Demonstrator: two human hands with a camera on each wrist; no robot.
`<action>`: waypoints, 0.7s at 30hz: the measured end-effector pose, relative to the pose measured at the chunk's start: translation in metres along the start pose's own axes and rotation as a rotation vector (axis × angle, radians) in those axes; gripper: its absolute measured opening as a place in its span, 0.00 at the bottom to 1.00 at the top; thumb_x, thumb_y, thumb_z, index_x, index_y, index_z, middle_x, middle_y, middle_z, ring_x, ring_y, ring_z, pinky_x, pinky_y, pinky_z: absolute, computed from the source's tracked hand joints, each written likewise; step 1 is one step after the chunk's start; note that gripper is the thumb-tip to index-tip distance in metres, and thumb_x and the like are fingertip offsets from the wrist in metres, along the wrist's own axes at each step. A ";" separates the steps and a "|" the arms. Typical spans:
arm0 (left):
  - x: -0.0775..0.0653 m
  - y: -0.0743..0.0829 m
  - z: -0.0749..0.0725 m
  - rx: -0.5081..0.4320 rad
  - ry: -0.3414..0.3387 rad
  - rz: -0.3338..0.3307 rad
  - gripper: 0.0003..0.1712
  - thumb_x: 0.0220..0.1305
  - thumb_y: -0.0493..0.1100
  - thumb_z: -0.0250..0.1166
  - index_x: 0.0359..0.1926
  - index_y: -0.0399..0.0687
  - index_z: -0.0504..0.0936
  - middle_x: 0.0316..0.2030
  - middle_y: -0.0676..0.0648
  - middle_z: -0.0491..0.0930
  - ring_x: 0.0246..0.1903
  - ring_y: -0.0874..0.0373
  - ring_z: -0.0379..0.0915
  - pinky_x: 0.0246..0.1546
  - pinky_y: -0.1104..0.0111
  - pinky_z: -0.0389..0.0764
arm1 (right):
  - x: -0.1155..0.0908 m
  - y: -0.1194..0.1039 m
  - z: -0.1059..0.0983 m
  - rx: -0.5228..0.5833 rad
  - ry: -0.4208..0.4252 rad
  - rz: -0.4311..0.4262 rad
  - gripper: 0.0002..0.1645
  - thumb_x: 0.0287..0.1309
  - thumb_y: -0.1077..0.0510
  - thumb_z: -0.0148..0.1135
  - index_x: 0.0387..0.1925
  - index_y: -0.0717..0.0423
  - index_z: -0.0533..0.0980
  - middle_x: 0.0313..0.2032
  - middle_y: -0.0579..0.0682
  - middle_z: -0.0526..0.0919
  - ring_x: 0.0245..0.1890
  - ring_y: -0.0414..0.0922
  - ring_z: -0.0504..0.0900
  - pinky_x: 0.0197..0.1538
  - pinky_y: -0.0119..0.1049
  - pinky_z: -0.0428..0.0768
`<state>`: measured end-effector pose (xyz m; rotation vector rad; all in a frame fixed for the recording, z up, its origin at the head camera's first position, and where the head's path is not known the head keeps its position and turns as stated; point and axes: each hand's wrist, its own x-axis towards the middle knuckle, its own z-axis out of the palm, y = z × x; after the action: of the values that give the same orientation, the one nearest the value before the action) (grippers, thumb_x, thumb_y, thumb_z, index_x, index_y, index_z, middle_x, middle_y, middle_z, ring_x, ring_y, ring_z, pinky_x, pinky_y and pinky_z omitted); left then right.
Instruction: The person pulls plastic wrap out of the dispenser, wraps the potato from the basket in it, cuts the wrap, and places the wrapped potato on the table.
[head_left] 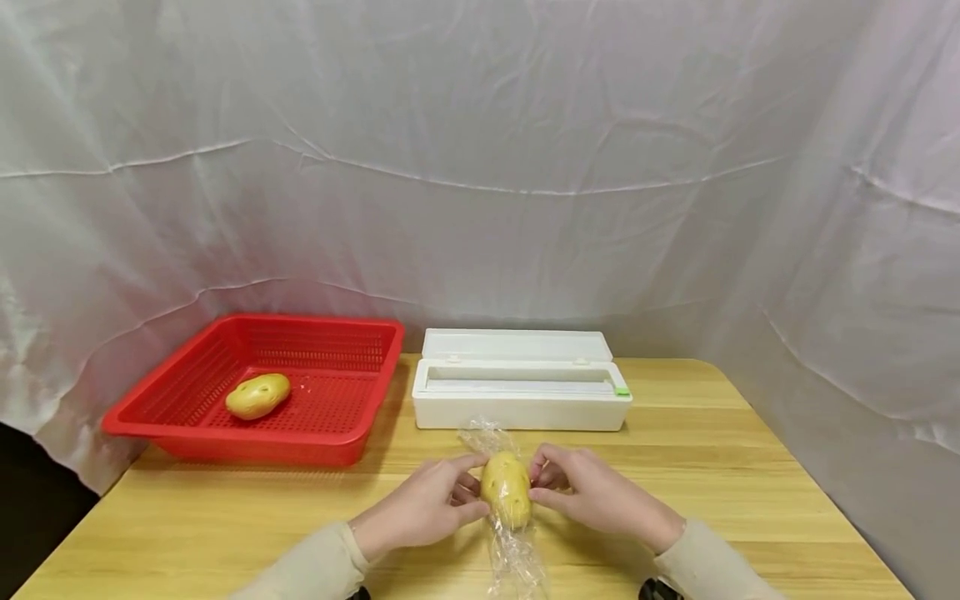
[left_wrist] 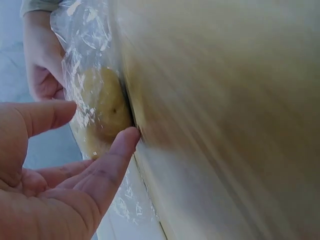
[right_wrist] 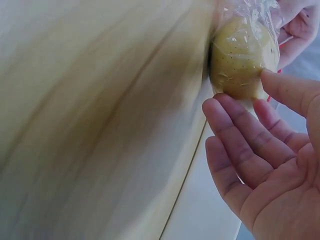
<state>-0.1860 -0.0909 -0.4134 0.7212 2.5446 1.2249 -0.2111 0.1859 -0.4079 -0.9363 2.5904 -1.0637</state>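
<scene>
A yellow potato [head_left: 506, 492] wrapped in clear plastic film [head_left: 517, 554] lies on the wooden table, with loose film trailing from its near and far ends. To its left is my left hand [head_left: 438, 502]; in the left wrist view its thumb and fingers are parted beside the potato [left_wrist: 107, 107]. From the other side my right hand [head_left: 588, 489] reaches in, and in the right wrist view its thumb and fingertips lie at the potato's [right_wrist: 242, 60] side, lightly bent. Neither hand's fingers curl round it. Contact at some fingertips is hard to tell.
A red plastic basket [head_left: 255, 450] stands at the left with another potato [head_left: 258, 396] in it. Behind the hands is a white film dispenser box [head_left: 517, 412], its lid raised. A pale curtain [head_left: 480, 233] hangs behind and to the sides of the table [head_left: 750, 500].
</scene>
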 end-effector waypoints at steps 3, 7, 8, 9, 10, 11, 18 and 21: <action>-0.001 -0.002 -0.002 0.036 0.007 0.016 0.38 0.69 0.44 0.74 0.75 0.39 0.72 0.52 0.41 0.89 0.48 0.52 0.89 0.49 0.65 0.89 | -0.003 0.002 -0.001 -0.009 -0.003 -0.014 0.09 0.73 0.49 0.69 0.45 0.49 0.80 0.40 0.40 0.89 0.41 0.32 0.86 0.47 0.30 0.86; -0.006 -0.001 -0.005 0.111 0.051 0.087 0.30 0.69 0.41 0.74 0.68 0.43 0.76 0.50 0.41 0.89 0.47 0.52 0.89 0.46 0.65 0.90 | -0.007 0.003 -0.002 -0.020 -0.015 -0.039 0.09 0.73 0.50 0.69 0.46 0.49 0.80 0.38 0.37 0.87 0.39 0.31 0.83 0.45 0.29 0.85; -0.008 0.000 -0.005 0.135 0.060 0.118 0.27 0.69 0.40 0.74 0.65 0.44 0.78 0.49 0.42 0.89 0.46 0.54 0.88 0.45 0.67 0.89 | -0.009 0.003 -0.003 -0.025 -0.021 -0.047 0.09 0.73 0.50 0.69 0.45 0.50 0.80 0.38 0.37 0.86 0.39 0.30 0.83 0.44 0.29 0.85; -0.010 0.001 -0.005 0.164 0.066 0.151 0.24 0.68 0.40 0.74 0.62 0.45 0.79 0.47 0.43 0.89 0.45 0.55 0.88 0.45 0.68 0.89 | -0.011 0.003 -0.003 -0.033 -0.029 -0.058 0.08 0.73 0.51 0.69 0.45 0.49 0.81 0.38 0.36 0.86 0.38 0.29 0.82 0.43 0.29 0.85; -0.012 0.003 -0.005 0.196 0.068 0.183 0.21 0.67 0.40 0.75 0.58 0.47 0.80 0.46 0.45 0.88 0.44 0.58 0.86 0.45 0.69 0.88 | -0.013 0.002 -0.004 -0.042 -0.037 -0.070 0.07 0.72 0.51 0.69 0.44 0.49 0.81 0.37 0.35 0.86 0.38 0.29 0.82 0.43 0.29 0.85; -0.015 0.004 -0.005 0.225 0.064 0.217 0.18 0.67 0.40 0.75 0.55 0.48 0.81 0.45 0.47 0.88 0.43 0.60 0.85 0.45 0.70 0.87 | -0.016 0.000 -0.004 -0.048 -0.050 -0.087 0.06 0.72 0.52 0.69 0.43 0.48 0.81 0.37 0.34 0.85 0.38 0.28 0.82 0.43 0.29 0.85; -0.033 0.012 -0.001 0.427 -0.047 0.382 0.12 0.63 0.50 0.79 0.45 0.60 0.87 0.41 0.62 0.83 0.37 0.75 0.75 0.38 0.82 0.78 | -0.038 -0.018 -0.003 -0.126 -0.125 -0.285 0.07 0.68 0.50 0.74 0.40 0.44 0.82 0.37 0.34 0.86 0.38 0.26 0.81 0.43 0.27 0.86; -0.034 0.013 0.002 0.490 -0.062 0.460 0.10 0.62 0.51 0.80 0.42 0.62 0.89 0.41 0.64 0.84 0.36 0.77 0.74 0.37 0.85 0.74 | -0.044 -0.025 0.002 -0.165 -0.159 -0.299 0.06 0.68 0.47 0.74 0.40 0.40 0.83 0.38 0.32 0.84 0.38 0.25 0.78 0.42 0.24 0.83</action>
<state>-0.1521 -0.1003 -0.4051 1.4878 2.7369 0.6486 -0.1636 0.1989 -0.3951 -1.4217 2.4882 -0.8054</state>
